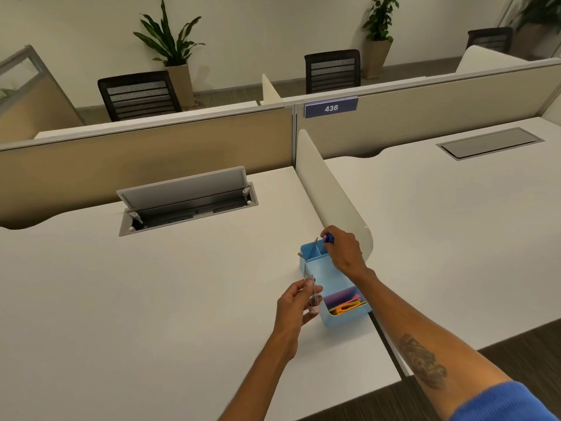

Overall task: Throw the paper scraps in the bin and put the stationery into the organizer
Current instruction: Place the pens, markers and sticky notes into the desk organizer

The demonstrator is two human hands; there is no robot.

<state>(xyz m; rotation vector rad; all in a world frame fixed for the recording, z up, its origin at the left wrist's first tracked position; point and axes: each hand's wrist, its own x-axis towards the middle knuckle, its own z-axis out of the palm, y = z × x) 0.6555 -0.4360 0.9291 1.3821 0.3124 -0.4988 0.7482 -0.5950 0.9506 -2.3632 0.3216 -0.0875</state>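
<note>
Beside the curved white divider [331, 196], near the right edge of the white desk [151, 299], stands a light blue organizer [329, 319]. It has tall compartments at the far end and a low open tray at the near end. A thin dark pencil [313, 249] leans in a far compartment, and the near tray holds a stack of bright sticky notes [347, 305] in orange, yellow and pink.

The person's right hand [346, 253] hangs directly over the far compartments, fingers curled down and pinched on a small blue-purple item [328, 238]; from where I stand it could be a pen cap or a marker tip, I can't be sure. The left hand [294, 305] sits just to the left of the organizer, close to its side wall, fingers closed around a clear pen [312, 294] with a pinkish lower end, held roughly upright and tilted a little.

Further back, a cable hatch [185, 202] in the desk stands with its grey lid propped up. A blue label reading 436 [331, 107] is fixed on the partition behind.
</note>
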